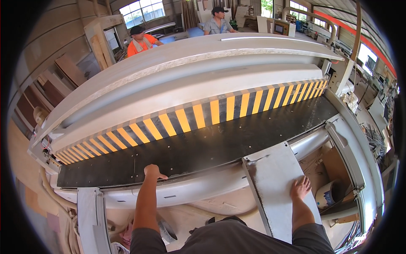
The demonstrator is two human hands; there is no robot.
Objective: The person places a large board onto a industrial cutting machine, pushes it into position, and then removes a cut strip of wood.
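Black-surfaced, the table [190, 148] runs lengthwise below the striped guard [215, 111], whose colouring presumably marks a hazard zone. The grey support [270, 182] projects from the table's front edge, likely extending the bearing surface. The right hand [300, 187] lies palm-down there, fingers spread, gripping nothing. The left hand [154, 171] is at the table's edge, fingers curled, thumb extended; any hold cannot be determined.
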